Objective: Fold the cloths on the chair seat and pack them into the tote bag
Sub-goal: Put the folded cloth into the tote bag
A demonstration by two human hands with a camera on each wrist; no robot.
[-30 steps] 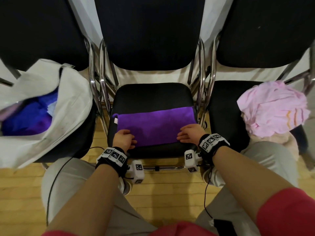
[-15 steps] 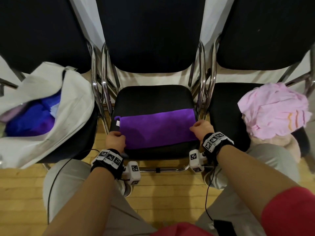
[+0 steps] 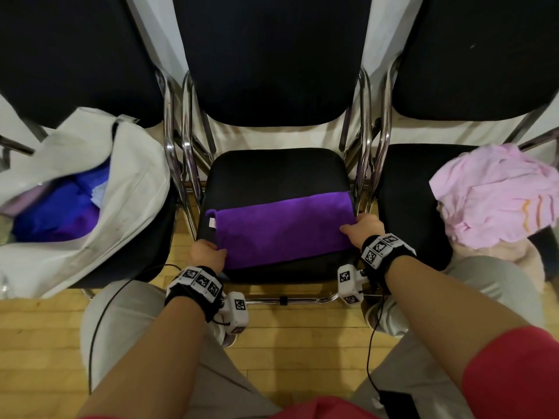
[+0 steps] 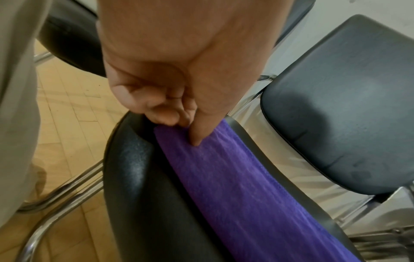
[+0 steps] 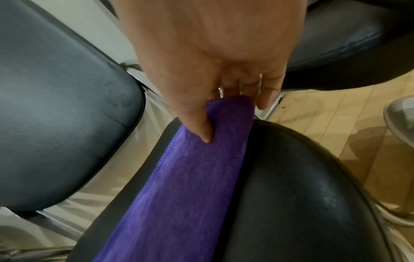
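Nearest the camera, both forearms reached forward over the knees to the middle chair seat [image 3: 272, 167]. From the head view the left hand [image 3: 205, 254] sat at the near left corner of the purple cloth [image 3: 281, 231] and the right hand [image 3: 364, 229] at its right end, but the fingers were mostly hidden there. The wrist views showed the grips: the left hand [image 4: 170, 85] had its thumb pressed on top of the purple cloth [image 4: 246, 186] with the fingers curled at its edge, pinching it; the right hand [image 5: 212, 70] likewise pinched the end of the purple cloth [image 5: 179, 186], thumb on top and fingers tucked beneath. Only the head view showed the white tag at the cloth's far left corner.

A second earlier both hands had lain on top of the cloth, further in from its ends; since then they had slid outward to its two ends and clamped on, while the cloth stayed a folded strip across the front half of the seat.

Farther off, the white tote bag [image 3: 127, 189] lay open on the left chair with blue cloth inside, and a pink cloth [image 3: 490, 198] was heaped on the right chair.
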